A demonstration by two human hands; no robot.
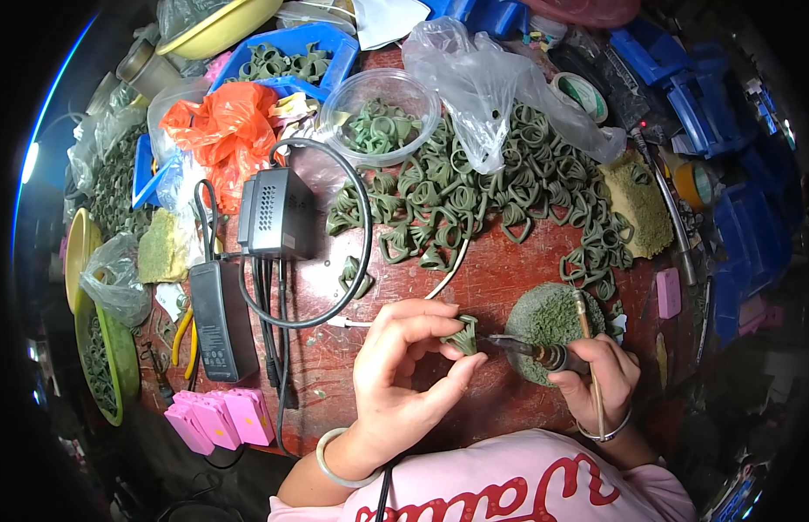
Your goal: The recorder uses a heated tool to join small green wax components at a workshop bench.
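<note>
My left hand (402,365) pinches a dark green ring (464,337) between thumb and fingertips, just above the table. From the right, a pen-shaped tool (557,358) with a dark grip and a thin metal tip points at this ring; whether the tip touches it I cannot tell. My right hand (603,380) is closed around that tool and also holds a thin wooden stick (584,315), slanting upright across the fingers. Beneath the tool lies a round patch of green crumbs (548,315), partly covered by the tool and the stick.
Many green rings (500,187) are heaped beyond my hands, near a clear round tub (343,109) and a plastic bag (474,78). A black box (282,213) with looped cables and a power adapter (221,322) stand left. Pink blocks (217,419) lie at the near-left edge.
</note>
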